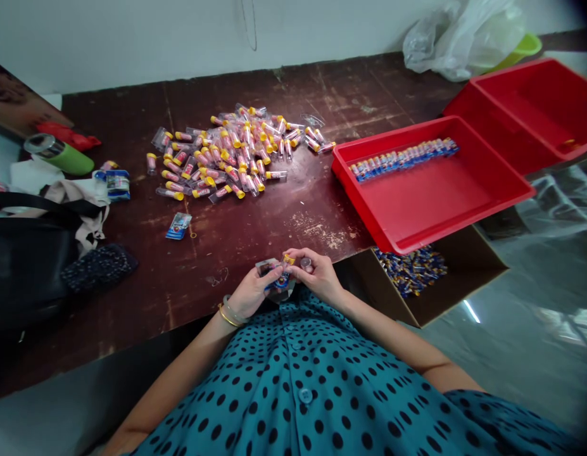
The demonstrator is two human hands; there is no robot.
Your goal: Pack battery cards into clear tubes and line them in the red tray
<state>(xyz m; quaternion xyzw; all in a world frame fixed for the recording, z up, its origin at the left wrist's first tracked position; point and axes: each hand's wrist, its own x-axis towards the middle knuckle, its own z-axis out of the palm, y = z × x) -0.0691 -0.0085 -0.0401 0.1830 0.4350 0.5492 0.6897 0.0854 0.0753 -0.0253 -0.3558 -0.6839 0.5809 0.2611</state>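
At the table's front edge, close to my body, my left hand (pixel 250 292) is closed on blue printed wrappers (pixel 280 278). My right hand (pixel 323 278) meets it from the right, its thumb and fingers pinched at a small yellow-capped tube (pixel 288 259) that lies against the wrappers. A round, clear tube end (pixel 306 261) shows between the right fingers; whether it belongs to a second tube I cannot tell. Beyond my hands lies a heap of yellow-capped pink tubes (pixel 227 152). One blue packet (pixel 178 226) rests on the table to the left.
A red tray (pixel 445 209) at the right holds a row of blue-wrapped tubes (pixel 404 158). Below it stands a cardboard box (pixel 464 278) with many wrapped pieces. Another red bin (pixel 549 101) is behind. At left are a green bottle (pixel 65 155) and a black bag (pixel 27 266).
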